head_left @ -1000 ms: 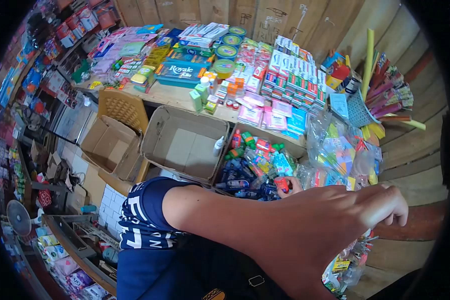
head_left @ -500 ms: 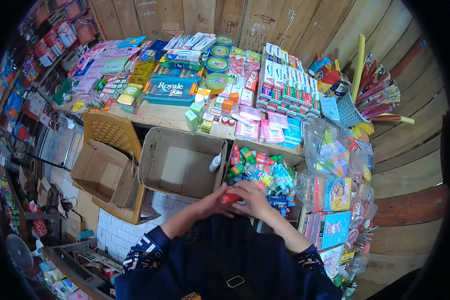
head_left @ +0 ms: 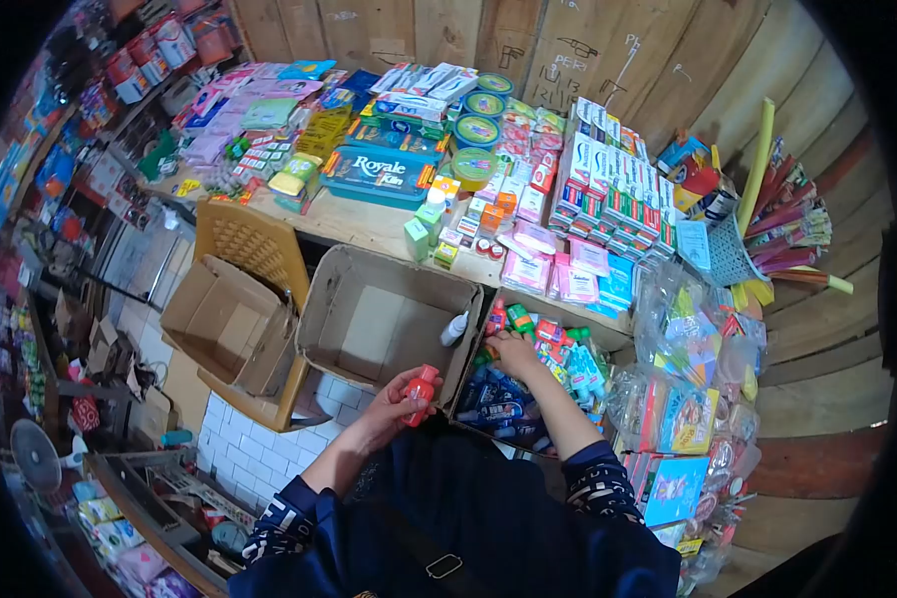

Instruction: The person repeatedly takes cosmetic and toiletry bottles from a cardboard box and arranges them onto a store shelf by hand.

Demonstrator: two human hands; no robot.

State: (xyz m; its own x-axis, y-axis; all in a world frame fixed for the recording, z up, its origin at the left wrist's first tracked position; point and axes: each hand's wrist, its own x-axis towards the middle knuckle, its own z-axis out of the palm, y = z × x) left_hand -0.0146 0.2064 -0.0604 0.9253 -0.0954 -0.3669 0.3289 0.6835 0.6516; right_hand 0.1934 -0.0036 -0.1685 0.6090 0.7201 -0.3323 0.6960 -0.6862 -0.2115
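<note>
A small red plastic bottle (head_left: 421, 391) is held upright in my left hand (head_left: 394, 411), with the fingers and thumb wrapped round it. This hand is just in front of the large cardboard box (head_left: 314, 344). My right hand (head_left: 513, 353) reaches down into the cardboard box of bottles (head_left: 475, 387) on the right. Its fingers are bent over small green and orange bottles there, and the fingertips are partly hidden among them. A red bottle (head_left: 496, 317) and a green bottle (head_left: 519, 318) lie just beyond that hand. Dark blue packs (head_left: 500, 401) fill the near part of this box.
A white bottle (head_left: 454, 329) leans inside the large box. Another cardboard box (head_left: 214, 314) rests on a yellow chair (head_left: 254, 239). Behind, the wooden table (head_left: 369, 231) carries toothpaste boxes (head_left: 608, 184), a Royale tub (head_left: 381, 177) and pink packs (head_left: 526, 271). Books (head_left: 676, 488) are stacked at right.
My hands were together around the red bottle and have parted. The left moved left with the bottle; the right went into the box of bottles. The view has shifted slightly.
</note>
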